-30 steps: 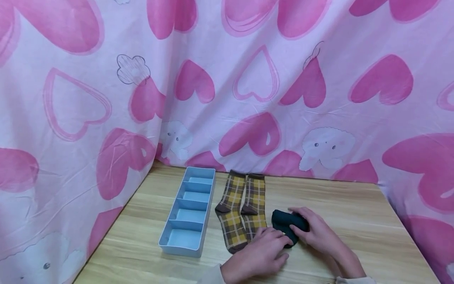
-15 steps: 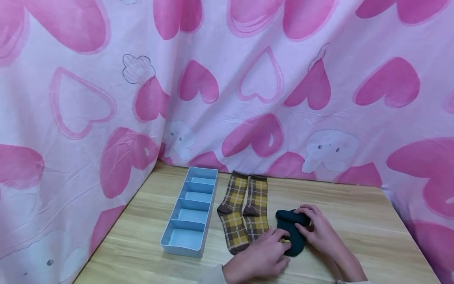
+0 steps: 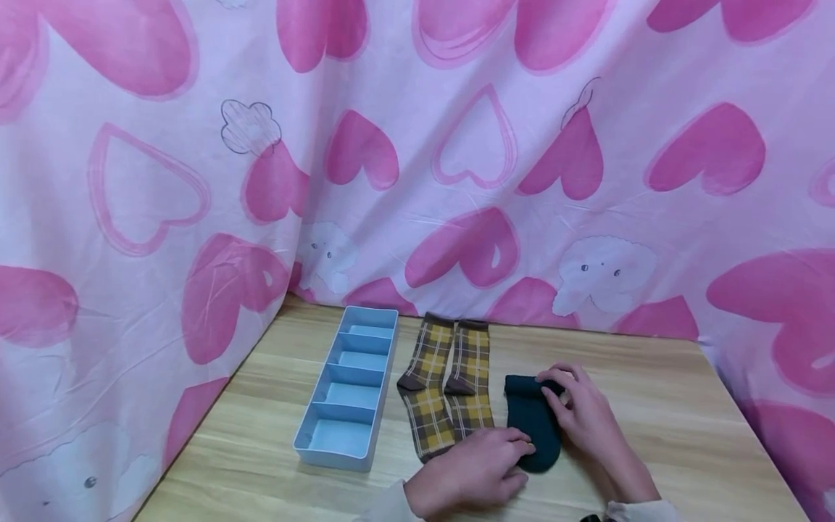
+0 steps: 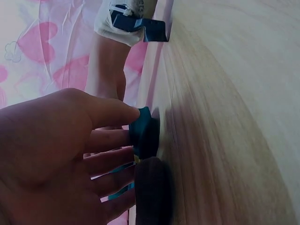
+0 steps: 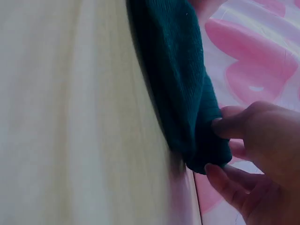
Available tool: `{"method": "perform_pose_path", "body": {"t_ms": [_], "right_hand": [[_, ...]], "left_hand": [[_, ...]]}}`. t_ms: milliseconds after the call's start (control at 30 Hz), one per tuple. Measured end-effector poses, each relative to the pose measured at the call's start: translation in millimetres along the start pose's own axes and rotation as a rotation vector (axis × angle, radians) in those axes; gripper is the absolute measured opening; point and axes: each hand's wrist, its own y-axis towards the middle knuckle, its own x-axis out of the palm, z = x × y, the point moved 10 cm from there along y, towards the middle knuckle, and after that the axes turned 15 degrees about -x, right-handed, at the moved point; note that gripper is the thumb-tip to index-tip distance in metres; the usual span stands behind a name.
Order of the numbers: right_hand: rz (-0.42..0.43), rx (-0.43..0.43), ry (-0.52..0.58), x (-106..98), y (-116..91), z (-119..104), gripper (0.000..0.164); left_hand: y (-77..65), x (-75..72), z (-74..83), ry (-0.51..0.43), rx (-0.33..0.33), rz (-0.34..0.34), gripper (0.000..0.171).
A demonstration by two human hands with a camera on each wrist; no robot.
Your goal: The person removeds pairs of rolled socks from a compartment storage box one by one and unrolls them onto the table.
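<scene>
A dark green sock (image 3: 533,428) lies on the table with its far end folded over in a band. My right hand (image 3: 583,409) pinches that folded end at its right corner; the right wrist view shows thumb and fingers on the ribbed fabric (image 5: 176,70). My left hand (image 3: 479,464) rests at the sock's near left edge, fingers extended and thumb tip touching the green fabric (image 4: 144,133) in the left wrist view. Just left of it lie two yellow and brown plaid socks (image 3: 433,348), side by side, one toe partly hidden by my left hand.
A light blue tray (image 3: 375,428) with several compartments, nothing in them, stands left of the plaid socks. The wooden table (image 3: 652,406) ends at a pink heart-print curtain (image 3: 365,239) behind and at the left.
The green sock was rolled in a bundle; it has opened out flatter towards me, leaving one fold at the far end. My right hand has moved slightly away from me; the left stays close by.
</scene>
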Motion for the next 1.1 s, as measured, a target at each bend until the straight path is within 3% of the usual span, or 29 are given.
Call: {"method": "perform_pose_path", "body": {"t_ms": [100,267,433,533,633,800,967,1100], "right_hand": [[-0.041,0.015,-0.018,7.0,5.6,-0.1,0.024],[-0.095,0.021,-0.024,16.1,10.5,1.1,0.034],[-0.042,0.006,-0.049,10.4,15.7,1.6,0.035],[-0.016,0.007,-0.062,6.7,19.3,3.5,0.025],[-0.064,0.020,-0.070,10.1,23.7,6.4,0.020],[-0.184,0.037,-0.085,20.8,29.8,10.2,0.035],[-0.151,0.022,-0.102,20.6,37.8,13.3,0.030],[-0.130,0.057,-0.095,20.1,41.9,18.9,0.025]], "left_hand": [[-2.5,-2.4,1.2,-0.001,0.026,0.008,0.042],[-5.1,-2.5,3.4,0.017,0.046,0.015,0.043],[-4.4,-1.1,3.7,0.018,0.042,0.000,0.044],[-3.9,-0.5,4.0,0.018,0.041,-0.009,0.045],[-3.9,-0.8,4.2,0.016,0.040,-0.014,0.046],[-4.0,0.9,3.4,0.023,0.042,-0.021,0.046],[-3.1,2.9,3.6,0.021,0.041,-0.034,0.046],[-2.6,3.0,3.3,0.015,0.036,-0.046,0.046]]}}
